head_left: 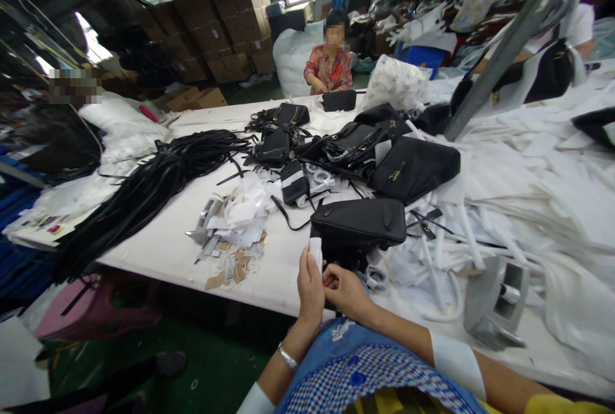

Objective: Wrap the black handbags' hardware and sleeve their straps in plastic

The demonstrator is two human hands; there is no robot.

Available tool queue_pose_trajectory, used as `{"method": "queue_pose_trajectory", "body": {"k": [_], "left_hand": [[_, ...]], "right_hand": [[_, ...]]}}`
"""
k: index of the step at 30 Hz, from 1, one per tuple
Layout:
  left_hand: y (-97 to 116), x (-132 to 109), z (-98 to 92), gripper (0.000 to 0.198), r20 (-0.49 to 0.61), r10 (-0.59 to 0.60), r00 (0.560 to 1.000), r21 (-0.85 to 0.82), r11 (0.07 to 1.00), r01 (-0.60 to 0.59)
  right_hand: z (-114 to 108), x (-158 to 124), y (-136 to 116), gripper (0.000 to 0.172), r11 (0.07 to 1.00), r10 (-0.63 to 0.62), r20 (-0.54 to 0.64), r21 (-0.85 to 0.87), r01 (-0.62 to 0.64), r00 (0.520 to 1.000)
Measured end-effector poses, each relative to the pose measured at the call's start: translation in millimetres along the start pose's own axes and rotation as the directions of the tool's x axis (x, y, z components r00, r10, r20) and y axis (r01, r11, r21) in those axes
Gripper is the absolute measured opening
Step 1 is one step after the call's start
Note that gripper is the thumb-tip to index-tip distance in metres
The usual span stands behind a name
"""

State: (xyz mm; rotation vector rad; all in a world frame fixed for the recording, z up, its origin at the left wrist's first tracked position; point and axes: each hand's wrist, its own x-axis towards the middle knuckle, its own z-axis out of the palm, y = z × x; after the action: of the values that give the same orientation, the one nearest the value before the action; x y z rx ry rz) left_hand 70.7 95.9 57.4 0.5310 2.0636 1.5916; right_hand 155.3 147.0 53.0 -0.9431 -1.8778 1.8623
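My left hand is closed around a small white wrapped piece held upright at the table's near edge. My right hand is beside it, fingers curled and touching the bottom of the same piece. Just behind both hands lies a black handbag on its side. More black handbags are piled further back in the middle of the white table.
A bundle of black straps stretches across the left of the table. Paper scraps and tags lie left of my hands. White wrapping and foam strips cover the right side, by a grey metal stand. A person sits at the far end before stacked cartons.
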Motion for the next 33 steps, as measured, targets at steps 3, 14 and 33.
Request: {"method": "queue_pose_trajectory", "body": {"k": [3,14,33], "left_hand": [[-2,1,-2.9,0.051,-0.009,0.111,0.994,0.082,0.991,-0.11],[-2,-2,-6.1,0.061,0.069,0.19,0.979,0.069,0.978,-0.195],[-10,-16,-55.9,0.047,0.306,-0.317,0.898,-0.038,0.938,0.345]], "right_hand": [[2,-2,2,0.008,0.997,0.033,0.018,0.076,-0.034,0.999],[6,-1,9,0.021,0.983,0.102,0.038,0.149,-0.107,0.994],[-36,-7,6,0.027,0.913,-0.146,0.001,-0.384,0.135,0.989]]}}
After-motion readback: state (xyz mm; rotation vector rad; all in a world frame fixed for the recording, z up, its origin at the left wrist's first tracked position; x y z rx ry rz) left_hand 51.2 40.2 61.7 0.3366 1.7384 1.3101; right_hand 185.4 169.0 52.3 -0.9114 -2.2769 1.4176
